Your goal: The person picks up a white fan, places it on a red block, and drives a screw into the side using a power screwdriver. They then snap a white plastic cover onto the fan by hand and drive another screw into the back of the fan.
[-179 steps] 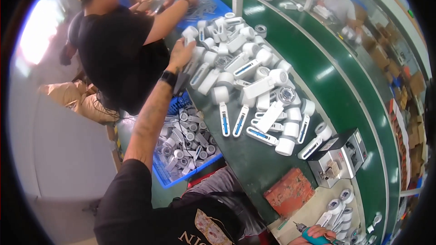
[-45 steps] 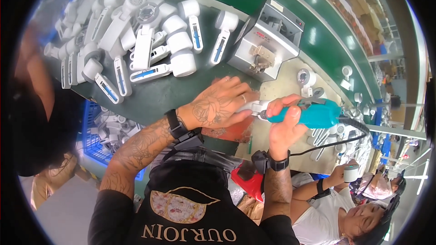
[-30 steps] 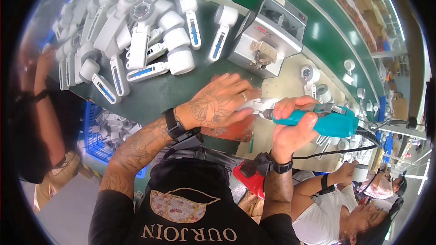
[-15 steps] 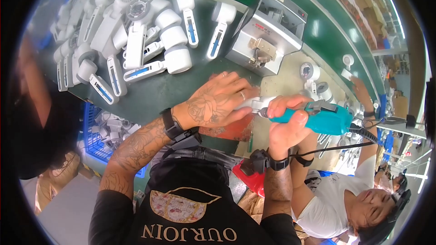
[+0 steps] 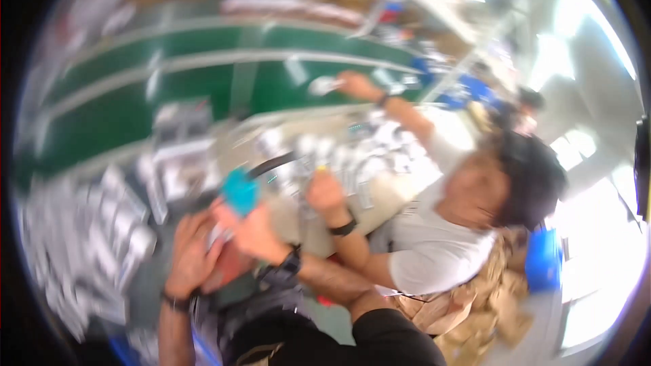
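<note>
My right hand [image 5: 256,230] is closed round a teal electric screwdriver [image 5: 239,191], its black cord running off toward the right. Close beside it, on the left, my left hand [image 5: 191,247] curls over a white handheld fan [image 5: 217,236]; only a small smeared bit of the fan shows between the two hands. Whether the screwdriver's tip touches the fan is hidden. Beneath the hands lies a reddish-orange mat [image 5: 229,266]. The whole view is blurred by motion.
White handheld fans [image 5: 74,237] are heaped on the left. Behind my hands stands a silver box-shaped machine [image 5: 184,142]. More fans [image 5: 380,149] cover the bench to the right, where a co-worker in a white shirt [image 5: 434,237] reaches in with both arms. Brown paper [image 5: 488,305] lies beyond.
My view has swung to the right, so the bench and my hands sit further left and the co-worker looks larger. The screwdriver stays in my right hand, now more upright in the picture.
</note>
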`<state>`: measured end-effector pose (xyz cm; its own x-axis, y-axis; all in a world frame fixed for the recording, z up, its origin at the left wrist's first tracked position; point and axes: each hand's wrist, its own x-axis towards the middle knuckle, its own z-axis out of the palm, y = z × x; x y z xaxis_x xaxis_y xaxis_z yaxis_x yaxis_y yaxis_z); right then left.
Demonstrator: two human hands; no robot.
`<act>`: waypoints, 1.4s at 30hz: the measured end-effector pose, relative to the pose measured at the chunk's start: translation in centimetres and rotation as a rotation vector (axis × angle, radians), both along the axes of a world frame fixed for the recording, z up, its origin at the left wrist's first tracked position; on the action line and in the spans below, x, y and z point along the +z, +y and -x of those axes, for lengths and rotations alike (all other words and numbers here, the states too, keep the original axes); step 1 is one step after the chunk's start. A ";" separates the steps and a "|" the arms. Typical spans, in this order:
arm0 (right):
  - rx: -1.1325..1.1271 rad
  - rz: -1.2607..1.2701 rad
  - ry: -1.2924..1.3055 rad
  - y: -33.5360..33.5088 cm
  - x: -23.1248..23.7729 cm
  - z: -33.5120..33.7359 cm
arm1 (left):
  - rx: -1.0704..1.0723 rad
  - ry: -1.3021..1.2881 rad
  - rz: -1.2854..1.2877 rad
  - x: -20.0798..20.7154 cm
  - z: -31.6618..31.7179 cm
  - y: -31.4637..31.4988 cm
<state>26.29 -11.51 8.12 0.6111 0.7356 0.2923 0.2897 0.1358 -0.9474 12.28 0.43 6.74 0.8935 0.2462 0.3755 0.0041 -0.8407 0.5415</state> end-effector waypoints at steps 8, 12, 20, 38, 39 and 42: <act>-0.099 -0.195 0.183 -5.5 3.4 2.3 | -0.081 -0.177 -0.131 -1.8 -0.2 -1.8; -0.134 -0.076 0.086 -7.9 1.3 2.9 | -0.022 -0.195 -0.225 -0.4 0.5 -4.1; -0.095 -0.091 0.003 -11.7 4.6 5.3 | -0.020 -0.125 -0.153 -2.0 -0.6 -2.7; -0.022 -0.115 0.061 -12.4 3.5 5.7 | 0.279 -0.409 0.024 0.8 10.0 0.9; 0.011 -0.086 0.074 -12.2 3.4 5.4 | 0.328 -0.366 0.139 1.5 11.1 0.7; -0.027 -0.035 -0.033 -10.8 1.8 3.9 | 0.498 -0.448 0.112 -1.2 14.5 4.2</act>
